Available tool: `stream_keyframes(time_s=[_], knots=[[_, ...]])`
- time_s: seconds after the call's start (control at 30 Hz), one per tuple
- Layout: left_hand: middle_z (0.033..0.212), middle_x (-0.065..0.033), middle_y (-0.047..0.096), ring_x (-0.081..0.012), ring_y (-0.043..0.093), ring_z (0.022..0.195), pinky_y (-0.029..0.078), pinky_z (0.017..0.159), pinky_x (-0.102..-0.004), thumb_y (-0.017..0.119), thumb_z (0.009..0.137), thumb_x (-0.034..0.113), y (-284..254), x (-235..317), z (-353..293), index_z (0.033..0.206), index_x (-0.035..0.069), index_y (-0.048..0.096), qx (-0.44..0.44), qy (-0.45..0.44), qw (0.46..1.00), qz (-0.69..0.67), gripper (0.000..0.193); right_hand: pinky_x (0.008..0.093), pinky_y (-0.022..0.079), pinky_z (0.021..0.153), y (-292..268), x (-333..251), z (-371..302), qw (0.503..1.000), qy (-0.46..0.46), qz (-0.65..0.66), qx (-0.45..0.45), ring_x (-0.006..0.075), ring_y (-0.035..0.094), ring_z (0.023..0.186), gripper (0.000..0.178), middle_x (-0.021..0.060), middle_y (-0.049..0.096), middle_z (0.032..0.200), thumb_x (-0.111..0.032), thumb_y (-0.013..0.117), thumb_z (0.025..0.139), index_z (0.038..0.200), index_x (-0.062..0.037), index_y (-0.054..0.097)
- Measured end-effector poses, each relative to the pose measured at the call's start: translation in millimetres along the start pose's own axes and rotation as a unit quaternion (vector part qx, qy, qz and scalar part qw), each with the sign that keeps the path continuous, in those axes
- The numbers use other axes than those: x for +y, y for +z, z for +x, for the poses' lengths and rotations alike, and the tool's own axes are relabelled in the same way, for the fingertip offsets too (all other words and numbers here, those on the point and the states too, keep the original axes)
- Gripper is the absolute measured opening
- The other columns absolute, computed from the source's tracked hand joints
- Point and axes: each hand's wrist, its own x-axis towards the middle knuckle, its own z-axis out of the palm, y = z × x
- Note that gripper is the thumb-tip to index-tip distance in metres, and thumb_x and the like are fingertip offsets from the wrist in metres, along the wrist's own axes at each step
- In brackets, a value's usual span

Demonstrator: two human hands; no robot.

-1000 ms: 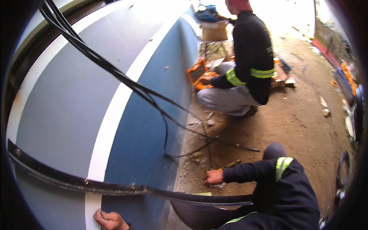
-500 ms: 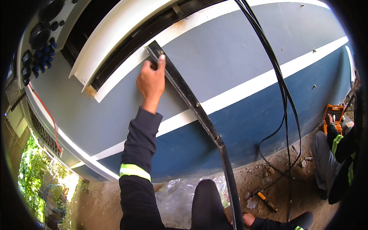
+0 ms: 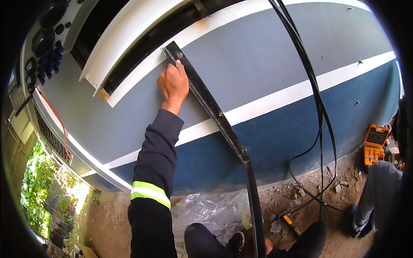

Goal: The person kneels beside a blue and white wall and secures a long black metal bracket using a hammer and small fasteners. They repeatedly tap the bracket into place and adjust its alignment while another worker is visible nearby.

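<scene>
A long black metal bar (image 3: 209, 101), bent partway down and with several bolts along it, slants across the painted wall. My left hand (image 3: 173, 84) is closed on its edge near the upper end, just below the top bolt, with the thumb along the bar's face. At the lower edge of the picture, a small part of my right hand (image 3: 269, 246) shows against the bar's lower end. It seems wrapped round the bar, though its fingers are mostly hidden.
Black cables (image 3: 316, 90) hang down the blue and grey wall (image 3: 275, 133); bolts stick out at right. Clear plastic sheeting (image 3: 206, 213) and an orange-and-black tool (image 3: 292, 224) lie on the dirt. An orange tool case (image 3: 373, 148) stands open by another person's leg (image 3: 376, 193).
My left hand has closed further on the bar's edge, its raised thumb now lower. The other person's hand has left the tool case and their body has moved toward the right rim.
</scene>
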Motion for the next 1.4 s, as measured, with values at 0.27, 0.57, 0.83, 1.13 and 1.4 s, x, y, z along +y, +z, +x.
stream_keyframes(time_s=[0.27,0.57,0.83,1.13,1.4], knots=[[0.083,-0.0264,0.073,-0.049,0.07,0.081,0.052,0.078,-0.0603,0.052,0.107,0.038,-7.0,4.2,-0.4,0.083,0.0,0.07,-0.031,-0.026,0.998,0.037,0.048,0.0351,0.055,0.076,14.3,-26.7,-13.0,0.99,-0.025,-0.139,0.011,0.018,0.07,0.079,0.041,0.0083,0.075,0.089,-0.04,0.071,0.101,0.1,0.0005,0.074],[0.094,-0.0263,0.075,-0.05,0.071,0.093,0.05,0.086,-0.0607,0.053,0.106,0.041,-13.0,34.3,-9.4,0.11,0.003,0.067,-0.022,-0.181,0.983,-0.016,0.041,0.0382,0.049,0.063,22.0,-11.6,-2.7,0.896,-0.175,-0.401,0.075,0.0116,0.058,0.067,0.06,0.0077,0.063,0.067,-0.048,0.068,0.103,0.08,0.0069,0.069],[0.075,-0.0181,0.073,-0.04,0.073,0.066,0.056,0.057,-0.0507,0.057,0.106,0.027,26.9,47.5,-15.4,0.097,0.006,0.055,0.144,-0.177,0.972,0.053,0.024,0.0424,0.051,0.071,-26.8,38.1,49.0,0.897,-0.152,-0.404,0.099,0.0216,0.062,0.078,0.053,0.0112,0.067,0.081,-0.049,0.063,0.105,0.087,-0.0002,0.072],[0.069,-0.0148,0.071,-0.036,0.072,0.06,0.057,0.053,-0.0464,0.06,0.105,0.025,32.1,42.2,-15.5,0.098,0.004,0.055,0.171,-0.146,0.973,0.051,0.022,0.051,0.058,0.079,-7.7,-150.6,39.4,0.394,-0.449,-0.782,-0.18,0.0426,0.07,0.096,0.031,0.0255,0.068,0.114,-0.009,0.061,0.091,0.12,-0.0025,0.07],[0.071,-0.0118,0.07,-0.0326,0.071,0.058,0.056,0.05,-0.0433,0.061,0.103,0.023,35.2,39.0,-17.8,0.096,0.006,0.056,0.193,-0.144,0.97,0.023,0.019,0.0367,0.051,0.065,285.8,-389.3,-4.9,0.442,-0.586,-0.669,-0.12,0.023,0.065,0.071,0.011,0.0133,0.065,0.081,0.011,0.052,0.091,0.092,0.0036,0.06]])
